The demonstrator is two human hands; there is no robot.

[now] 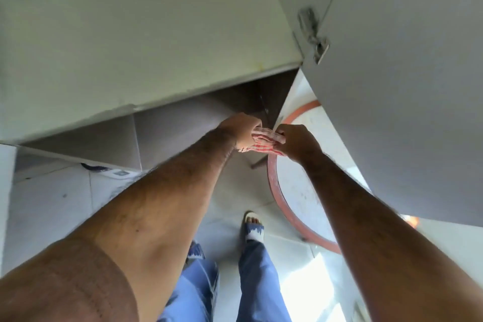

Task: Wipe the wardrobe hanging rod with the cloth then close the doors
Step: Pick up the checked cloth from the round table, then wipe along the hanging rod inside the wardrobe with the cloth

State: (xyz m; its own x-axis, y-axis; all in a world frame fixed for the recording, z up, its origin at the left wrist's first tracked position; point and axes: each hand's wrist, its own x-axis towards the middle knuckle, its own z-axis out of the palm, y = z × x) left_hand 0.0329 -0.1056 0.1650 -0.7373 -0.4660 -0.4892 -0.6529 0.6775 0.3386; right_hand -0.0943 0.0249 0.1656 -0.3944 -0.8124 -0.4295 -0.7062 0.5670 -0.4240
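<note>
The single head-worn camera looked steeply down along both outstretched forearms, close to the open wardrobe door (407, 86), toward the tiled floor (52, 204).

Bare hairy forearms, blue trousers (258, 277), a blue-and-white slide sandal (253, 227).

Both hands hide much of the cloth (264, 141) bunched between them. The hanging rod cannot be made out. Right of the hands, the door hinge (312, 34) is blurred.
</note>
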